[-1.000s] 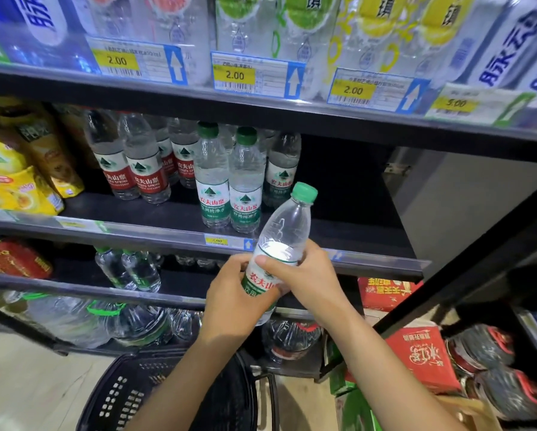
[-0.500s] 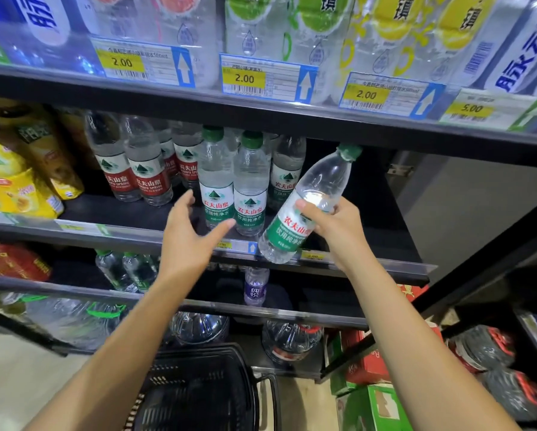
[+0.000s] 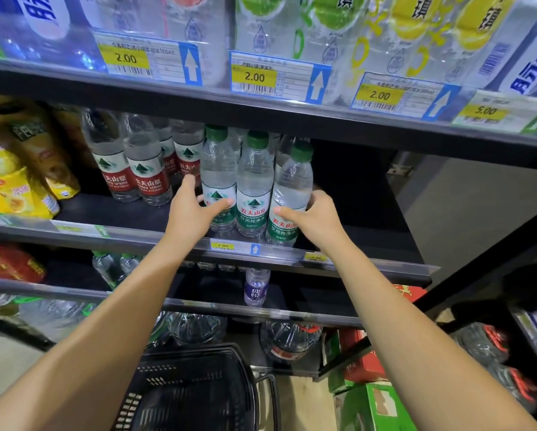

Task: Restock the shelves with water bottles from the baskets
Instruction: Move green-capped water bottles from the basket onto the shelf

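Bottle (image 3: 289,197) is down on the shelf (image 3: 370,265)! Half a second ago it hung tilted in the air at centre right; now it stands at the middle of the frame, base at the shelf's front edge, touching the middle bottle (image 3: 254,188) and closing a row of three green caps. It leans a shade, and I cannot tell whether its full weight is on the shelf yet.

The right hand (image 3: 318,220) has not let go: thumb across the green label, the other fingers curled round the far side, clamped on the bottle. The left hand (image 3: 192,209), spread in mid-air a moment back, has come in on the end bottle (image 3: 219,181), thumb curled over its label and fingers along its side, holding it steady.

So one more bottle looks as good as stocked, and dark space stays free to the right of the row. Next call, I'd say, is a small nudge back to square it, then down to the basket (image 3: 192,396) at bottom centre, whose contents I cannot make out.
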The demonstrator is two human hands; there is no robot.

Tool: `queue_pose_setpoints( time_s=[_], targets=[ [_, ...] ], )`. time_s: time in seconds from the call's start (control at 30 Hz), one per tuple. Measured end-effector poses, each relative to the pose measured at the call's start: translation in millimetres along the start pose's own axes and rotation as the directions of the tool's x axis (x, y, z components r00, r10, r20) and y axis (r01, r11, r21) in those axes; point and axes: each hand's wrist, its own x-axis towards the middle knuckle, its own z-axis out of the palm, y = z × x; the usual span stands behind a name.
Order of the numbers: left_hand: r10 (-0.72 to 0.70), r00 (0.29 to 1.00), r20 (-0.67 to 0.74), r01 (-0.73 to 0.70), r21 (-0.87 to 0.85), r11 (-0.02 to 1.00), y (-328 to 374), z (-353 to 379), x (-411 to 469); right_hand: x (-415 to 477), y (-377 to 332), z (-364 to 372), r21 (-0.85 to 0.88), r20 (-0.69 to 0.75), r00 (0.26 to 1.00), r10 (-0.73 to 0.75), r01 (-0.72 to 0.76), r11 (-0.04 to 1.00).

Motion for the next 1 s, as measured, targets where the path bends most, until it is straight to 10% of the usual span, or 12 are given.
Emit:
queue_pose_setpoints(
  time_s=[1.0],
  targets=[
    [-0.025, 0.999, 0.035, 0.018, 0.184, 0.983, -16, -14, -6, -8, 19, 20, -0.152, -0.127, 0.986, 0.106, -0.125, 0.980]
  ],
)
